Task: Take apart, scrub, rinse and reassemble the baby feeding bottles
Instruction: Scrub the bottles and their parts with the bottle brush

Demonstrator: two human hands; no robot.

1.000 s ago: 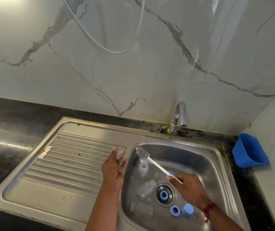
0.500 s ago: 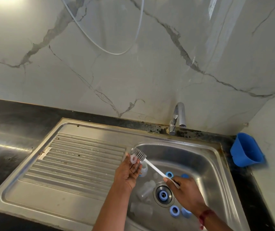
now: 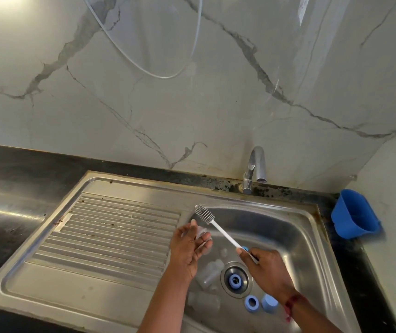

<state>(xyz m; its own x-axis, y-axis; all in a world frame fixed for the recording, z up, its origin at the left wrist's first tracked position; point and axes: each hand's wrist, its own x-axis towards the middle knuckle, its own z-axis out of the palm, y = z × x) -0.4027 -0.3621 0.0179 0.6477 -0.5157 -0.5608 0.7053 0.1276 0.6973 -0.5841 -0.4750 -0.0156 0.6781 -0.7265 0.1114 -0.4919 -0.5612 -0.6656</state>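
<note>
1. Two grips (bare hands) are over the sink [image 3: 288, 205], on the basin side.
2. The left grip [image 3: 187, 246] pinches a clear teat [image 3: 201, 233] between thumb and fingers, at the basin's left edge.
3. The right grip [image 3: 264, 267] is closed round the handle of the brush [image 3: 217, 228]. The bristle head is angled up-left, just beyond the teat (contact cannot be told).
4. On the basin floor, clear bottles [image 3: 210, 272] lie left of the drain. A blue ring [image 3: 235, 281] sits on the drain, and a second ring [image 3: 251, 302] and a cap [image 3: 269, 302] are nearby.
5. The tap [image 3: 254, 167] is behind the basin, and a blue tub [image 3: 355, 215] is on the table [image 3: 12, 169] at right.
</note>
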